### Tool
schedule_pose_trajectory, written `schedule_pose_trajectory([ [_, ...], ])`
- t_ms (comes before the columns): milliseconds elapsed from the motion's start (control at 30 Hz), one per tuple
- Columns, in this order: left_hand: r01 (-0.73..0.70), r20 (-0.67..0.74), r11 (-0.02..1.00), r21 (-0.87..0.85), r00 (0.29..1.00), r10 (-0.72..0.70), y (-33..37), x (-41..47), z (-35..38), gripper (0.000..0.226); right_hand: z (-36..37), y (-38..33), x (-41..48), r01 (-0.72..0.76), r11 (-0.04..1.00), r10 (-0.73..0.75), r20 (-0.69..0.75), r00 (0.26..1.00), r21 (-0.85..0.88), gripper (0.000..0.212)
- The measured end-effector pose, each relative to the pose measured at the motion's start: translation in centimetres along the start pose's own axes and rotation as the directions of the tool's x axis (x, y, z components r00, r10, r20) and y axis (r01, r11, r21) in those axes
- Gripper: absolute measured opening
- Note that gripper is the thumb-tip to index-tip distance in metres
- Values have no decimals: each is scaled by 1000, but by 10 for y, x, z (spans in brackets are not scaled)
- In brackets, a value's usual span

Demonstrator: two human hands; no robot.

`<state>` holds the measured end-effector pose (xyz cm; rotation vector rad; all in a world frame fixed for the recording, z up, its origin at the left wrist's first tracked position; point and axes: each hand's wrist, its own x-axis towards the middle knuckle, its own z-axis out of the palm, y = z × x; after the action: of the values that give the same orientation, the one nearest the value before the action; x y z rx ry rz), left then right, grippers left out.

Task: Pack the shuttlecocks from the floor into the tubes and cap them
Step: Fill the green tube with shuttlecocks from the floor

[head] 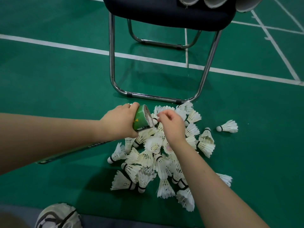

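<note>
A pile of white feather shuttlecocks (158,162) lies on the green court floor in front of a chair. My left hand (120,122) grips a green tube (141,119) near its open mouth, which faces right; the tube's body runs back under my forearm. My right hand (171,125) hovers over the top of the pile with its fingers curled, right beside the tube mouth. A white cork (154,120) of a shuttlecock shows between those fingers and the tube mouth; the rest of that shuttlecock is hidden by the hand.
A black-seated chair with chrome legs (113,63) stands just behind the pile. Several open tubes (213,2) lie on its seat. One lone shuttlecock (227,126) lies to the right. My shoe (59,216) is at the bottom left.
</note>
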<state>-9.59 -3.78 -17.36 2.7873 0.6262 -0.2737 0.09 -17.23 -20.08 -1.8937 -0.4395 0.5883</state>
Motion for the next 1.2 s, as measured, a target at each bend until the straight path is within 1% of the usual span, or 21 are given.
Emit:
schedule_pose_trajectory([
  [33,3,7,1000,-1,1000,-3,-1,0,1,79,-2,10,2,20,979,-11,48,999,-204,13],
  [67,5,14,1000,3,1000,-5,-3,0,2,80,-3,21,3,73,917,-10,160,987,-393,15],
  [100,3,20,1000,10,1000,-3,-5,-1,3,79,-2,32,3,150,832,9,283,959,-534,20],
  [133,1,26,1000,21,1000,-2,-7,-2,4,79,-1,41,3,231,747,34,381,924,-624,26],
  [200,1,41,999,44,999,-3,-8,-4,6,79,3,51,0,327,631,74,474,877,-704,32],
  [267,2,56,999,54,998,-5,-9,-5,7,79,7,59,-2,364,564,108,504,857,-741,34],
  [333,2,64,999,49,998,-5,-8,-5,9,80,9,66,-3,378,502,111,491,864,-778,30],
  [400,2,73,999,43,997,-5,-7,-6,10,83,7,72,-4,357,469,65,436,898,-807,18],
  [467,2,85,999,44,996,-5,-7,-7,12,86,4,77,-5,287,517,-7,331,944,-807,19],
  [533,2,92,999,47,996,-6,-8,-7,13,88,-2,76,-5,166,657,-47,180,983,-736,23],
  [567,2,93,999,47,996,-6,-8,-7,13,88,-5,73,-3,88,769,-42,87,995,-634,21],
  [600,2,94,999,48,996,-7,-8,-7,13,88,-8,70,-2,4,881,-8,-6,1000,-473,19],
  [633,2,93,999,49,996,-6,-7,-7,13,88,-11,64,0,-68,961,46,-85,995,-267,19],
  [667,0,93,999,50,996,-5,-6,-8,12,89,-14,55,1,-110,992,99,-154,983,-68,19],
  [700,-3,92,999,50,996,-2,-5,-8,12,89,-18,46,3,-122,989,139,-214,967,89,20],
  [767,-12,94,999,51,996,7,-1,-9,11,88,-26,28,4,-81,956,158,-263,952,282,23],
  [833,-24,95,999,42,995,20,3,-10,10,84,-28,12,1,-30,948,95,-191,977,318,26],
  [900,-36,86,999,23,996,34,7,-11,9,81,-24,3,-4,-3,967,13,-39,999,256,28],
  [1000,-46,69,999,-1,997,46,11,-12,7,79,-22,-9,-11,2,986,-32,176,984,168,28],
  [1067,-48,51,999,-7,998,48,13,-12,5,80,-23,-16,-14,-34,995,-2,340,940,98,27],
  [1200,-54,32,999,-8,998,54,16,-13,0,81,-27,-27,-19,-41,995,87,617,782,-89,27],
])
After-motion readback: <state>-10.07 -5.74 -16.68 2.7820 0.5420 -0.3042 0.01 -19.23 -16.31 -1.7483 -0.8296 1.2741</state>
